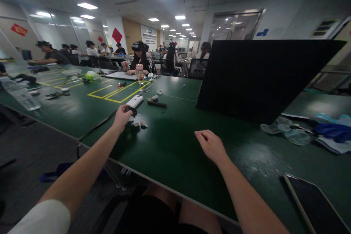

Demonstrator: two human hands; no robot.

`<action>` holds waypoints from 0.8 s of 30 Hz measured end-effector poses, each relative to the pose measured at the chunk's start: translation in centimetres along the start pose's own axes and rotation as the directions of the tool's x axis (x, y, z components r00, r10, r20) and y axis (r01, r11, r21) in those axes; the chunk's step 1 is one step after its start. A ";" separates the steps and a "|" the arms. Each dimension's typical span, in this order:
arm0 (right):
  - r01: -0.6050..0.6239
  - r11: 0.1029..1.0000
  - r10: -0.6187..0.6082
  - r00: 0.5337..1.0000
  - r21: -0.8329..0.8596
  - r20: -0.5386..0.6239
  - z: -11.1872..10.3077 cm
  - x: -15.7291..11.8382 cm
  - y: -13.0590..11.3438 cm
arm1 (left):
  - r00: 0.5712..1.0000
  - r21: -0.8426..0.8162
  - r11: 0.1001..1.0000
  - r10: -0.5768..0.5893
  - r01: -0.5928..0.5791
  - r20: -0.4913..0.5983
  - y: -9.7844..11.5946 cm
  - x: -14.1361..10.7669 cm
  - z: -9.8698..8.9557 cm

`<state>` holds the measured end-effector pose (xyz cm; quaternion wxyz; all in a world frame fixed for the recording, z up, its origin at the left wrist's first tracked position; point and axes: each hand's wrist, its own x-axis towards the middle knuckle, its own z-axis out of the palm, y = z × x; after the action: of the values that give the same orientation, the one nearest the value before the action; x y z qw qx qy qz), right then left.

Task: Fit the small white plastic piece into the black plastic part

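My left hand (122,116) is closed round a small black object (131,110) above the green table (161,146). Just beyond it lies a white device (135,101), and some small pale scraps (141,124) are to its right. My right hand (210,145) is over the table in front of the large black panel (255,76), with its fingers curled together; whether anything is inside them is hidden. A dark bar (157,104) rests on the table between and beyond the hands.
A phone (315,199) lies at the lower right, near clear plastic pieces (294,133) and blue cloth (333,131). Water bottle (23,95) stands at left. A pink-lidded bottle (139,74) stands before a seated person (139,62) across the table.
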<state>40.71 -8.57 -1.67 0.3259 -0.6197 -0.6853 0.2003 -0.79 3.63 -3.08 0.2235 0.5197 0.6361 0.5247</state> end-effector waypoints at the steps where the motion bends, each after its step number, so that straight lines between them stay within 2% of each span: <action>1: 0.006 1.000 -0.006 1.000 -0.007 0.005 0.1 0.0 0.1 | 0.997 -0.107 0.991 -0.072 0.076 0.039 0.4 -0.2 1.1; 3: 0.012 0.999 -0.011 1.000 -0.038 0.027 0.2 0.0 0.2 | 0.969 -0.201 0.966 -0.116 0.161 0.217 1.5 -1.3 3.6; 6: 0.033 0.993 -0.023 0.995 -0.112 0.092 0.5 -0.1 0.4 | 0.903 -0.211 0.964 -0.057 0.160 0.426 4.1 -4.1 8.0; 10: 0.037 0.977 -0.011 0.993 -0.210 0.121 1.0 -0.3 0.2 | 0.823 -0.283 0.939 0.000 0.195 0.568 7.7 -9.3 14.7; 11: 0.034 0.972 -0.008 0.994 -0.231 0.111 1.1 -0.3 0.2 | 0.815 -0.323 0.922 0.015 0.213 0.580 8.5 -10.7 16.3; 12: 0.033 0.968 -0.008 0.995 -0.251 0.101 1.2 -0.3 0.1 | 0.812 -0.368 0.899 0.024 0.237 0.583 9.2 -12.1 17.6; 14: 0.046 0.957 -0.021 0.996 -0.287 0.088 1.4 -0.3 0.2 | 0.767 -0.447 0.825 0.026 0.346 0.641 10.1 -14.3 19.5; 17: 0.068 0.946 -0.043 0.995 -0.316 0.087 1.5 -0.2 0.4 | 0.679 -0.480 0.729 0.027 0.489 0.733 10.4 -15.8 19.8; 19: 0.049 0.948 -0.021 0.995 -0.314 0.094 1.4 -0.1 0.4 | 0.669 -0.462 0.727 0.005 0.508 0.744 9.9 -15.2 18.9; 21: 0.023 0.954 0.011 0.994 -0.298 0.112 1.1 -0.1 0.4 | 0.708 -0.446 0.776 0.000 0.445 0.706 9.3 -13.9 17.6; 22: 0.016 0.958 0.021 0.992 -0.287 0.124 0.8 -0.1 0.3 | 0.741 -0.442 0.820 0.032 0.364 0.670 8.9 -13.1 17.0; 24: -0.001 0.963 0.041 0.989 -0.269 0.143 0.1 -0.1 0.3 | 0.791 -0.396 0.912 0.165 0.104 0.589 8.4 -11.5 15.9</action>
<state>40.82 -8.65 -1.97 0.1854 -0.6488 -0.7217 0.1544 20.12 -0.51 -4.13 0.5113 0.6131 0.3969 0.4530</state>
